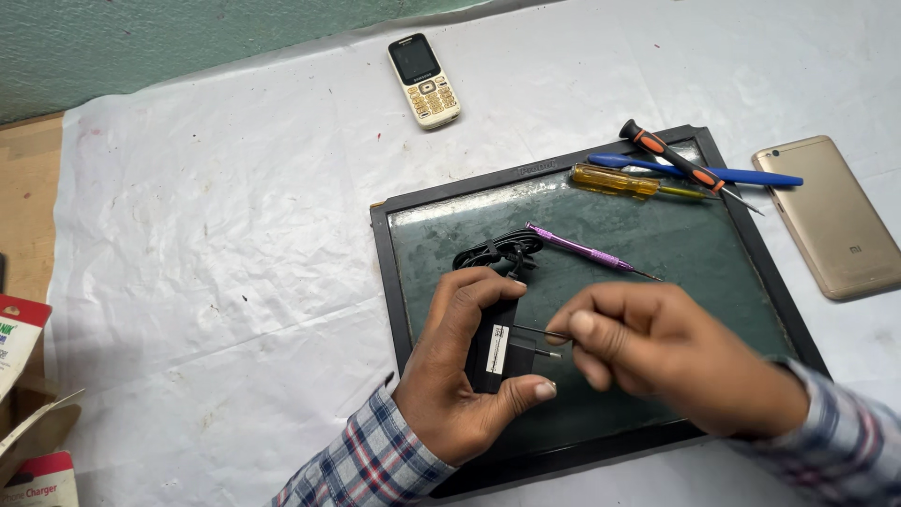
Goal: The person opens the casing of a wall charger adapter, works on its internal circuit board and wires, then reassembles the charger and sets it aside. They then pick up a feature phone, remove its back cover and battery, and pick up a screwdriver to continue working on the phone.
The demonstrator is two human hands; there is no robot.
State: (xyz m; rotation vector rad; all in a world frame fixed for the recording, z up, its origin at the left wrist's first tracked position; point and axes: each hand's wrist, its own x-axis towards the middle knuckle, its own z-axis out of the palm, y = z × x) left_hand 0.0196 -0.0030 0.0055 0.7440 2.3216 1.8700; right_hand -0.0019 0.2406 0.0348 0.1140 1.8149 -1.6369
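Note:
My left hand [460,376] grips a black charger adapter [495,355] over the dark glass panel with a black frame [694,253]. The adapter's two plug pins point right, and its coiled black cable [497,250] lies just beyond my fingers. My right hand [676,361] pinches a thin metal tool [542,331] whose tip meets the adapter near the pins. A purple precision screwdriver [587,251] rests on the glass just above both hands.
At the panel's far corner lie a yellow-handled screwdriver [627,182], a black-and-orange one [676,161] and a blue pen [751,176]. A gold smartphone [833,214] lies face down at right, a white keypad phone [424,80] at the back. Cardboard packaging [28,413] sits at left.

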